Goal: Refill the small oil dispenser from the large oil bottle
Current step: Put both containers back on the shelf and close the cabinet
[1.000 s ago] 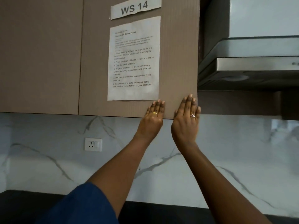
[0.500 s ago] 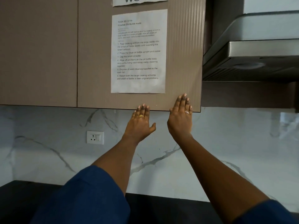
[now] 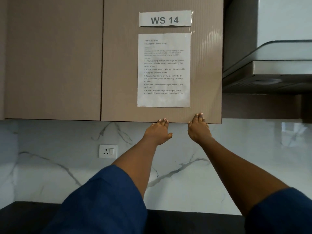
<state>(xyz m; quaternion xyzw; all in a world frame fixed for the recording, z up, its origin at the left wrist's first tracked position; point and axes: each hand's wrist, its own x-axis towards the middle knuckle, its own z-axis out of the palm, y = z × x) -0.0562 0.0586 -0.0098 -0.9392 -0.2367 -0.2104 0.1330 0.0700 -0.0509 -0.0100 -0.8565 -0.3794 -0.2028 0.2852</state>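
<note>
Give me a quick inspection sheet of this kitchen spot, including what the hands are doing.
Surface: dark countertop, only a strip along the bottom in view.
Job's things: nothing seen; neither oil bottle nor dispenser shows.
Clutter: nothing seen.
Hands: left hand and right hand, fingers straight, fingertips at the lower edge of the cabinet door.
Cables: nothing seen; a wall socket has nothing plugged in.
Surroundings: instruction sheet and WS 14 label on that door, range hood to the right, marble backsplash.
</note>
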